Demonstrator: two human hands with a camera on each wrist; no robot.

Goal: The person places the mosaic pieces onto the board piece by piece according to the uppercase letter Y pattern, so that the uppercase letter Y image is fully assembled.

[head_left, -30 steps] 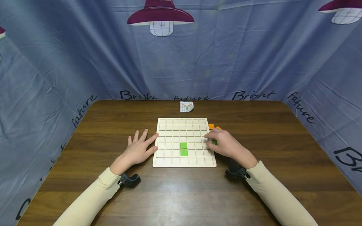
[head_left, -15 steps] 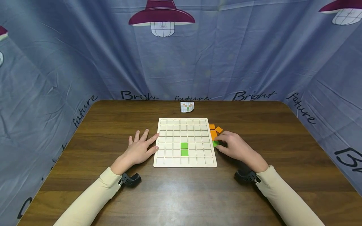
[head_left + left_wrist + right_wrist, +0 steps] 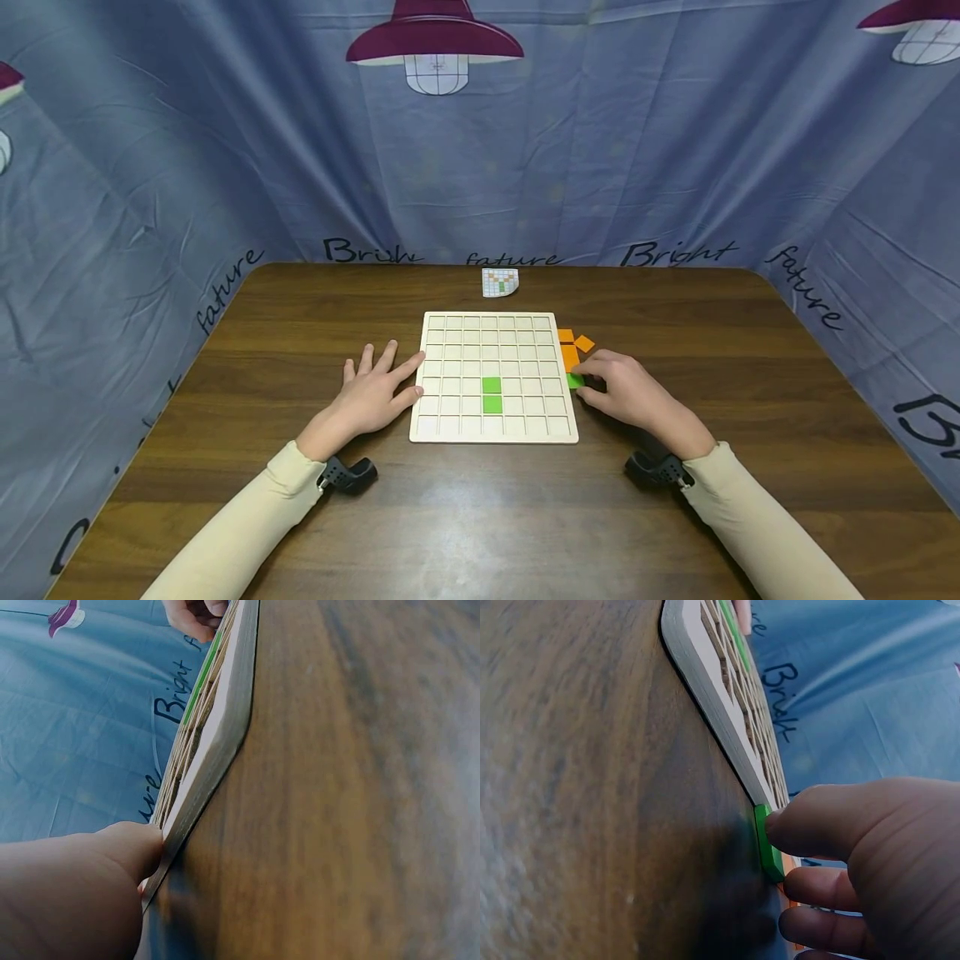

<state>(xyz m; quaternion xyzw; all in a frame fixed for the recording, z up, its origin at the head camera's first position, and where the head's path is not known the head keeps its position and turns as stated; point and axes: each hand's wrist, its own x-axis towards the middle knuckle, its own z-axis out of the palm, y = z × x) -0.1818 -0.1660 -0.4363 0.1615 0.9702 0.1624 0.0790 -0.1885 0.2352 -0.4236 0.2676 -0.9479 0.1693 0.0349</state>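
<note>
A pale wooden grid board (image 3: 450, 427) lies on the table, with two green square tiles (image 3: 492, 404) set one above the other in its cells. At the board's left edge, my left hand (image 3: 366, 398) rests with fingers spread; its thumb (image 3: 139, 851) touches the rim. My right hand (image 3: 626, 392) is beside the board's right edge, pinching a loose green tile (image 3: 767, 844) between thumb and index finger. That tile lies low against the board's side. Several orange tiles (image 3: 570, 357) lie just beyond those fingers, partly hidden in the right wrist view.
Behind the board lies a small paper card (image 3: 499, 282) printed with a grid of orange and green squares. The brown wooden table (image 3: 480, 517) ends at a blue curtain (image 3: 525, 183). Black wrist devices (image 3: 352, 475) sit at both cuffs.
My right hand has moved right, off the board's edge, to the loose green tile, uncovering the orange tiles. It has hardly moved over the last half second. My left hand stays put.
</note>
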